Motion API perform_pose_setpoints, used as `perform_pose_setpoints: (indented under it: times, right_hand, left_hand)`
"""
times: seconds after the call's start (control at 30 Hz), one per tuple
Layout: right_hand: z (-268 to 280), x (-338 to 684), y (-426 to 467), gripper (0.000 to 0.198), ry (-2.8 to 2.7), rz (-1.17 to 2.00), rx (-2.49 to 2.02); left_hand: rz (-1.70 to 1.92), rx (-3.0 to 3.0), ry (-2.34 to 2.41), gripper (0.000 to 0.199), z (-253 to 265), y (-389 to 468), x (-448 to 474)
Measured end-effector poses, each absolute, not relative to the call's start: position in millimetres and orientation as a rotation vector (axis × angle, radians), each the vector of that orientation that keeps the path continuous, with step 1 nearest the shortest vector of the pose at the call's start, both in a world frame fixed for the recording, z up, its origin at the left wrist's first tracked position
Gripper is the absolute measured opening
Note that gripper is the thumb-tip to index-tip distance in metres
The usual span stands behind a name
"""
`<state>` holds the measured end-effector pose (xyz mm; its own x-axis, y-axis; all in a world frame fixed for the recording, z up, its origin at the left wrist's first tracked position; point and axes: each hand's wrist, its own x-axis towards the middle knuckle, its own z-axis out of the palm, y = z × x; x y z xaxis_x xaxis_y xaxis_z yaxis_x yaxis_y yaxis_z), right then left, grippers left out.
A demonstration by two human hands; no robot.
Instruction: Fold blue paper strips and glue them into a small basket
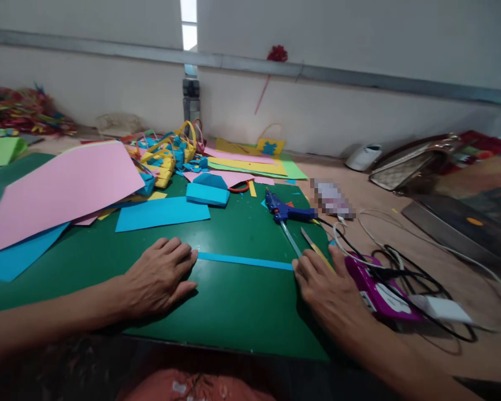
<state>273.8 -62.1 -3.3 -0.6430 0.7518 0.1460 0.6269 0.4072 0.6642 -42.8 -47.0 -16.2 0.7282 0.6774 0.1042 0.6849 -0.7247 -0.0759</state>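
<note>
A narrow blue paper strip [246, 260] lies stretched across the green board between my hands. My left hand [158, 277] rests palm down, its fingers closed on the strip's left end and its thumb apart from them. At the other end, the fingers of my right hand [323, 281] are curled down over the strip; their tips are partly hidden. Just beyond that hand are a craft knife [315, 248] with a yellowish handle and a blue glue gun [286, 211], whose clear glue stick [290, 236] points toward my fingers.
Pink sheets [70, 192], a blue paper piece [162, 214] and a folded blue piece [207, 194] lie beyond my left hand. Small yellow and blue paper baskets [167, 161] crowd behind. To the right are a purple power strip [379, 289], tangled cables [421, 278] and a phone [332, 199].
</note>
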Motion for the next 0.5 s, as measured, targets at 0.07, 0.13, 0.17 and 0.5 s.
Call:
perform_pose_setpoints:
  times: [0.07,0.13,0.17,0.5]
  right_hand:
    - [-4,274,-59,0.030,2.500,1.104,1.177]
    - [-2,272,-57,0.033,2.533,1.137,1.142]
    - [0,271,-55,0.034,2.546,1.140,1.129]
    - [3,233,-37,0.041,2.718,1.052,0.939]
  left_hand:
    - [-0.119,-2.809,-1.124,0.043,-17,-47,-44]
    - [-0.153,-2.797,-1.144,0.042,-17,-46,-43]
    - [-0.171,-2.797,-1.154,0.041,-17,-44,-43]
    - [-0.350,-2.779,-1.061,0.063,-6,-37,-24]
